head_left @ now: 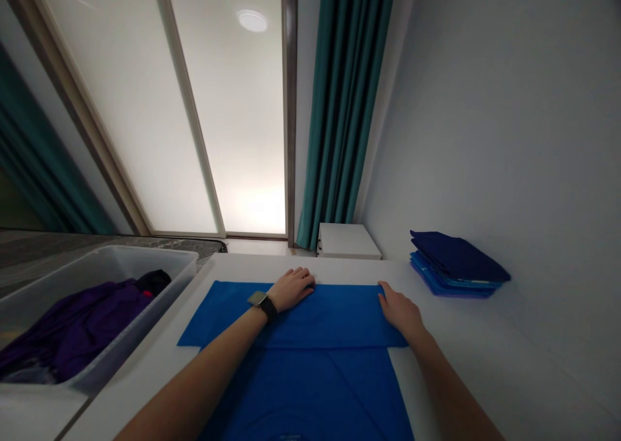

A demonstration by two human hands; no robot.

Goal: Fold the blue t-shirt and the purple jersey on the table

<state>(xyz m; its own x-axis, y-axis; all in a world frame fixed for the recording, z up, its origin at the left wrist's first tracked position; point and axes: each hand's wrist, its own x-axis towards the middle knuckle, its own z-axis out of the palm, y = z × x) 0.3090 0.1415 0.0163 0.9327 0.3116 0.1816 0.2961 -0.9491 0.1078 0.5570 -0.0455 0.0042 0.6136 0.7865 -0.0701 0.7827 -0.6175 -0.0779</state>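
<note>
Touching blue garment [339, 318]; left hand [292, 288] mid-edge; right hand [400, 310] at corner.

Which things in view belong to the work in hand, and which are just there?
In the work:
blue garment, under left hand and right hand
white table
probably folded stack and plastic bin of purple clothing, untouched

Just there:
wristwatch
teal curtains
white cabinet
frosted panels

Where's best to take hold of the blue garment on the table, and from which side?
I'd take the blue garment by both ends of its far edge, coming from above and beyond. It lies flat, and that edge runs straight across, so it should lift evenly. The right grip is at its right end; the left grip is nearer the middle.
</note>
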